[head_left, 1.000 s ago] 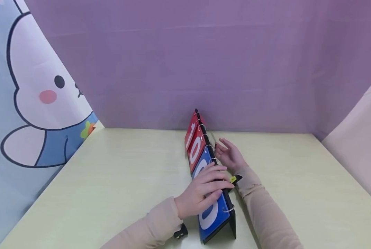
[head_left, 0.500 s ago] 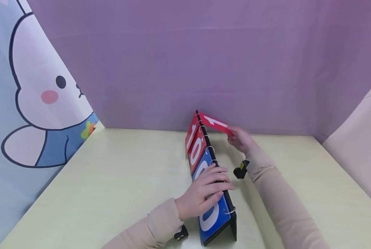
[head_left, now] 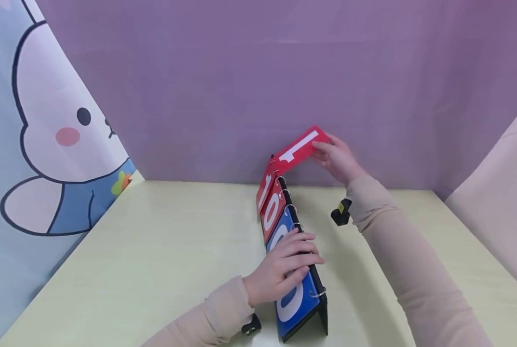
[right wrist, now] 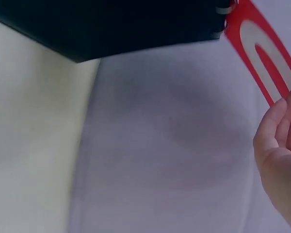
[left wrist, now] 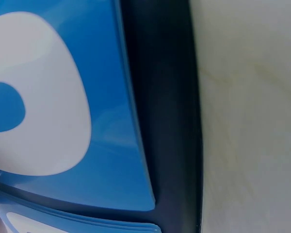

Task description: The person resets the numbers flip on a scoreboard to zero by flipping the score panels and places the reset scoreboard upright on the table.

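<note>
A tabletop flip scoreboard [head_left: 321, 315] stands like a tent in the head view, ring-bound along its top ridge. Its left face shows a red 1, a red 0 and two blue cards, one partly covered by my left hand [head_left: 280, 267]. That hand rests across the ridge, fingertips over the top and thumb on the front. At the far end, my right hand [head_left: 337, 156] pinches the free edge of a red number card [head_left: 301, 148] marked 1, raised off the rings. The right wrist view shows a white 0 on the raised card's other side [right wrist: 262, 53].
The pale table [head_left: 189, 231] spreads on both sides of the scoreboard. A purple cloth backdrop [head_left: 241, 86] rises just behind its far end. A cartoon-printed cloth [head_left: 67, 207] hangs at the left. Small black wrist cameras [head_left: 341, 212] sit under both sleeves.
My right hand moved from behind the scoreboard, took hold of a red card and swung it upward over the rings. The left hand stays in place on the ridge.
</note>
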The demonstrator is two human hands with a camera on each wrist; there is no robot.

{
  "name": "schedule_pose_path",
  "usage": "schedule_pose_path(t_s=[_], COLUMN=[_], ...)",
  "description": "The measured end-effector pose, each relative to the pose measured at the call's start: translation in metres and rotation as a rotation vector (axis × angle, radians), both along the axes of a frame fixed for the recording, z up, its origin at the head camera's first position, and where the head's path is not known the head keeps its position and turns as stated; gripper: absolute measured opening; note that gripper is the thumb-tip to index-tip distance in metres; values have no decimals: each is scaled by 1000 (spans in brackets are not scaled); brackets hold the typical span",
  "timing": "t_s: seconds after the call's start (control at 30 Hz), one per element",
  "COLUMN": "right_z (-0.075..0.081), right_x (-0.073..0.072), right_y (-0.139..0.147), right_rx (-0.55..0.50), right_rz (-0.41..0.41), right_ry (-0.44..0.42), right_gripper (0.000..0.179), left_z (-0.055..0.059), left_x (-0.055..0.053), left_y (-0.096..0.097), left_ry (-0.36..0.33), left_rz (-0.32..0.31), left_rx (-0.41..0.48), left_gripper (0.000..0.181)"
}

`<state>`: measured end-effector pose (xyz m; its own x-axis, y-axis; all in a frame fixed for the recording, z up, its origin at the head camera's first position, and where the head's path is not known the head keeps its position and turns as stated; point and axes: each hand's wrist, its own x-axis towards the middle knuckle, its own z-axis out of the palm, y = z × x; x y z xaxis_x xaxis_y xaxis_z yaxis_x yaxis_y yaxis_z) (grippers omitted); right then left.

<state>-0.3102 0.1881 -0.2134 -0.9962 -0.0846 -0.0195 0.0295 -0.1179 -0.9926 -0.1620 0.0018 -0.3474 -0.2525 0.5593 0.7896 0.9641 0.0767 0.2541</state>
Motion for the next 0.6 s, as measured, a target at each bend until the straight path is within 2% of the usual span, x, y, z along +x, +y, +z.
schedule_pose_path(t_s=[0.17, 0.23, 0.47, 0.6], right_z=[-7, -11, -27, -33], right_x=[0, 0, 2, 3], right_y=[-24, -32, -47, -52], right_rx=[298, 375, 712, 782], right_rz=[49, 81, 82, 119], right_ry=[141, 175, 201, 234], right_gripper=[55, 55, 43, 42], left_z=[-2, -3, -1, 0], left_x=[-1, -1, -1, -1], left_y=[1, 1, 2, 3], left_ry=[19, 22, 40, 42], left_rz=[2, 2, 6, 3], left_rx=[12, 16, 30, 30], left_gripper=[35, 36, 36, 36])
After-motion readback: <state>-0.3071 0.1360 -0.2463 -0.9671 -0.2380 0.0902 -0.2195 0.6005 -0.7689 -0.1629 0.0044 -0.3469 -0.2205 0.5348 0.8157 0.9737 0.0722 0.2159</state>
